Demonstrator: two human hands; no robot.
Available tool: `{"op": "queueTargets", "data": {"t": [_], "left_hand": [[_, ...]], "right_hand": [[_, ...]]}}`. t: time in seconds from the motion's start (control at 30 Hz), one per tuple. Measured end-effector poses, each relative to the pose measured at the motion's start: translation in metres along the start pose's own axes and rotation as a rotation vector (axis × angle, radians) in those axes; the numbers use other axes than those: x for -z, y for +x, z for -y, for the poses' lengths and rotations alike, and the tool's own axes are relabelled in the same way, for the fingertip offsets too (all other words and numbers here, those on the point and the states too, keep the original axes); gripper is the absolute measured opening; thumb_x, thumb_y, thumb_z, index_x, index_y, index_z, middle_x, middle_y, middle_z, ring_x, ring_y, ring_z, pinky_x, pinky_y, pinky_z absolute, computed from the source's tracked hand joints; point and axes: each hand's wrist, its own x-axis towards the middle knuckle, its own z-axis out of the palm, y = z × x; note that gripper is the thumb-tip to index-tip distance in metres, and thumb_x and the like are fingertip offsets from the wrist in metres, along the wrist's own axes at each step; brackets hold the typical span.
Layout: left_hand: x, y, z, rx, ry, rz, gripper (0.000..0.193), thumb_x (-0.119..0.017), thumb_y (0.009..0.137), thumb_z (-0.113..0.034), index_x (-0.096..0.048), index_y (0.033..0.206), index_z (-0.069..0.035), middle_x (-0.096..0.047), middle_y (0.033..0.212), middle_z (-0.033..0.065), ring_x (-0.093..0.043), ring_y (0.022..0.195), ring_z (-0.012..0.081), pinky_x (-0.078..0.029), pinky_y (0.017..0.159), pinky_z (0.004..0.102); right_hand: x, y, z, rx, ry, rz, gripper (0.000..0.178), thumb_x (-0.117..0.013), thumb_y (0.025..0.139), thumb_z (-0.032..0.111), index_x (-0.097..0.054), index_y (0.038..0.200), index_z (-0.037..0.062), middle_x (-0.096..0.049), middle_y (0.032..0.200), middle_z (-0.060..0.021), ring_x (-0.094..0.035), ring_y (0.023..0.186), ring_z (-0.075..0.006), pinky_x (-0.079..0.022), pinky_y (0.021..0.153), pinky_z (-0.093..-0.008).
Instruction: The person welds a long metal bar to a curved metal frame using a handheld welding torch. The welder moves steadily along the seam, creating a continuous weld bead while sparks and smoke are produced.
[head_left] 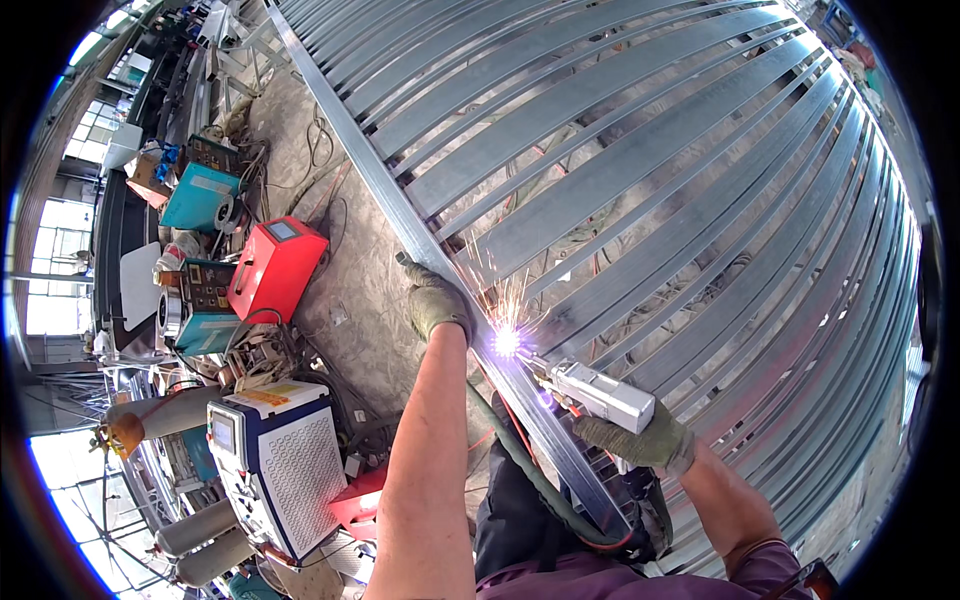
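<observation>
My right hand [645, 440], in a grey-green glove, grips a handheld welding gun [603, 397] with a boxy silver body. Its tip points left at a bright white-violet weld spot [507, 343], and orange sparks fly up from there. The spot lies on a long galvanised metal rail [345, 130], near the end of a cross slat. My left hand [438, 303], gloved too, is closed over the rail's left edge just beyond the weld. Part of its fingers is hidden. Many parallel metal slats [590, 215] run from the rail toward the right.
A thick green hose [520, 465] runs beside my legs under the rail. On the left stand a red machine [278, 268], teal machines [203, 195], a white-and-blue cabinet [285, 465] and gas cylinders [195, 527]. Cables [318, 145] lie on the concrete floor.
</observation>
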Motion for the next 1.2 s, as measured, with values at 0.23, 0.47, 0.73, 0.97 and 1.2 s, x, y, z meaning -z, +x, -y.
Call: {"op": "queueTargets", "data": {"t": [0.23, 0.47, 0.73, 0.97, 1.2], "left_hand": [[0.008, -0.006, -0.012, 0.054, 0.07, -0.028, 0.098, -0.027, 0.105, -0.081, -0.067, 0.143, 0.0, -0.071, 0.139, 0.0186, -0.066, 0.129, 0.0359, -0.048, 0.111, 0.0403], [0.007, -0.02, -0.022, 0.05, 0.074, -0.062, 0.097, -0.029, 0.106, -0.08, -0.067, 0.141, 0.002, -0.072, 0.137, 0.0206, -0.068, 0.125, 0.0353, -0.049, 0.11, 0.0408], [0.001, 0.014, 0.007, -0.006, -0.079, -0.028, 0.092, -0.032, 0.107, -0.077, -0.069, 0.141, 0.0, -0.073, 0.136, 0.0167, -0.068, 0.121, 0.0316, -0.05, 0.108, 0.038], [0.002, 0.009, 0.005, 0.0, -0.079, 0.015, 0.089, -0.034, 0.107, -0.076, -0.067, 0.144, -0.002, -0.07, 0.141, 0.0155, -0.065, 0.126, 0.0295, -0.046, 0.111, 0.0352], [-0.001, -0.003, -0.006, 0.049, -0.158, 0.043, 0.082, -0.036, 0.11, -0.069, -0.059, 0.152, -0.002, -0.065, 0.15, 0.0114, -0.061, 0.133, 0.0261, -0.043, 0.114, 0.0338]], "right_hand": [[-0.001, -0.003, 0.002, -0.018, -0.077, -0.004, 0.049, -0.086, 0.095, 0.034, -0.073, 0.136, 0.0103, -0.08, 0.117, -0.006, -0.074, 0.103, -0.0126, -0.06, 0.09, -0.0314], [0.001, -0.003, -0.01, 0.071, -0.16, 0.003, 0.049, -0.084, 0.096, 0.037, -0.073, 0.136, 0.0118, -0.081, 0.113, -0.0056, -0.075, 0.098, -0.0135, -0.06, 0.087, -0.0329], [-0.001, -0.005, -0.014, 0.131, -0.078, -0.012, 0.052, -0.084, 0.096, 0.038, -0.071, 0.139, 0.0114, -0.08, 0.115, -0.005, -0.074, 0.098, -0.0129, -0.061, 0.087, -0.0322], [0.002, -0.009, -0.015, 0.008, -0.076, 0.019, 0.053, -0.085, 0.095, 0.037, -0.07, 0.139, 0.0112, -0.079, 0.115, -0.0053, -0.073, 0.099, -0.0117, -0.061, 0.087, -0.0313], [0.0, -0.009, -0.013, 0.097, -0.022, -0.006, 0.056, -0.087, 0.094, 0.035, -0.069, 0.14, 0.0092, -0.079, 0.117, -0.0052, -0.073, 0.098, -0.011, -0.061, 0.086, -0.0301]]}}
